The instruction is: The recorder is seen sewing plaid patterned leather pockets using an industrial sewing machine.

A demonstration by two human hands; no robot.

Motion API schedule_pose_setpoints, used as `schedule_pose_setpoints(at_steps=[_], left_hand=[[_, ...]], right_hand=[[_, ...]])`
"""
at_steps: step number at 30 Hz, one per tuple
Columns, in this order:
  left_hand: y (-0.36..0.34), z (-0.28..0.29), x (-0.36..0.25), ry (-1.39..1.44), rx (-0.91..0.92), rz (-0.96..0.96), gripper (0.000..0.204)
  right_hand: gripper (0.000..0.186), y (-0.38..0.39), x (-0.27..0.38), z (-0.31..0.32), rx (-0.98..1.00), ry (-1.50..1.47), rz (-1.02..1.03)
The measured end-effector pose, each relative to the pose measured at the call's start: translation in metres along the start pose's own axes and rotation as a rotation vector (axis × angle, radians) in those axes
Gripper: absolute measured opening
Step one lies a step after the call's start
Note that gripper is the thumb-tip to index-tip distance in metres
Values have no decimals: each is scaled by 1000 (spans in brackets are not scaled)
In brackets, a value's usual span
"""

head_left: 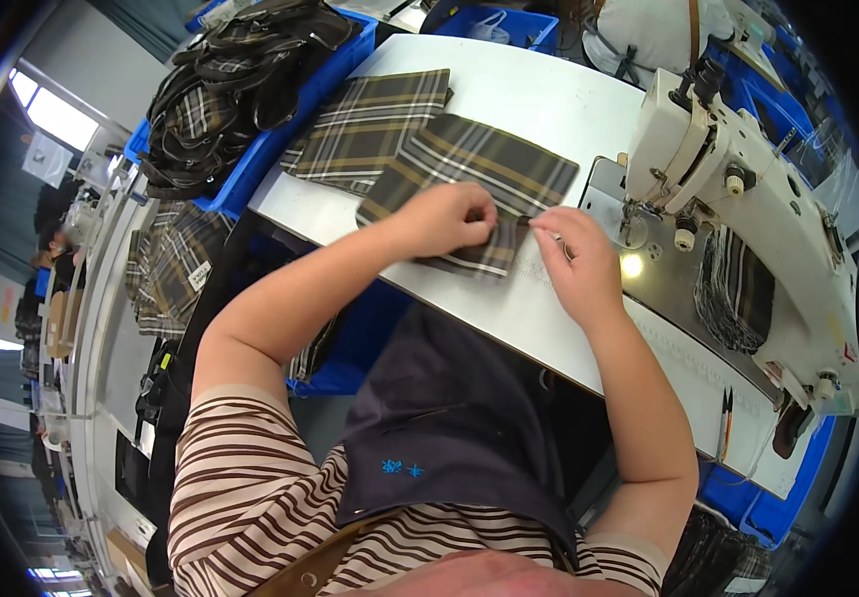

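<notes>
My left hand (454,219) has its fingers curled on a folded plaid fabric piece (479,159) in dark olive, yellow and white, on the white sewing table (519,90). My right hand (579,259) pinches the right edge of that piece, with a small metallic object (567,248) partly hidden in its palm. A second plaid stack (370,109) lies behind, partly under the first. The white sewing machine (738,179) stands at the right, its needle area beside my right hand, and a dark stack of cut pieces (728,289) rests on its bed.
A blue bin (280,159) piled with dark plaid pieces (201,109) sits at the left, above more plaid fabric (176,269). Slim tools (725,423) lie at the table's right front. Another blue bin (489,25) and a seated person in white (639,30) are beyond the table.
</notes>
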State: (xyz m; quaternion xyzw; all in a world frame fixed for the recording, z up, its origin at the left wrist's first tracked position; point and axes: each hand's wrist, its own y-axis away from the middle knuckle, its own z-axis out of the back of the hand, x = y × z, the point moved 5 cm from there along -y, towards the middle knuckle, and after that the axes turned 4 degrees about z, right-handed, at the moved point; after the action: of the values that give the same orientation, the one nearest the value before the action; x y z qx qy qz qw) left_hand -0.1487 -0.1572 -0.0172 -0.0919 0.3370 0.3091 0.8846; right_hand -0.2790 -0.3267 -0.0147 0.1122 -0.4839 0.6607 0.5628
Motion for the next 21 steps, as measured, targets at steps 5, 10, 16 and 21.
schedule_pose_setpoints(at_steps=[5,10,16,21], left_hand=[[29,-44,-38,362,118,-76,23],[77,-18,-19,194,-49,-161,32],[179,63,112,210,-629,389,20],[316,168,214,-148,-1005,614,23]], right_hand=[[25,-3,-10,6,-89,78,33],[32,-1,-17,-11,74,217,79],[26,1,-23,-3,129,14,-87],[24,6,-32,-3,144,97,-83]])
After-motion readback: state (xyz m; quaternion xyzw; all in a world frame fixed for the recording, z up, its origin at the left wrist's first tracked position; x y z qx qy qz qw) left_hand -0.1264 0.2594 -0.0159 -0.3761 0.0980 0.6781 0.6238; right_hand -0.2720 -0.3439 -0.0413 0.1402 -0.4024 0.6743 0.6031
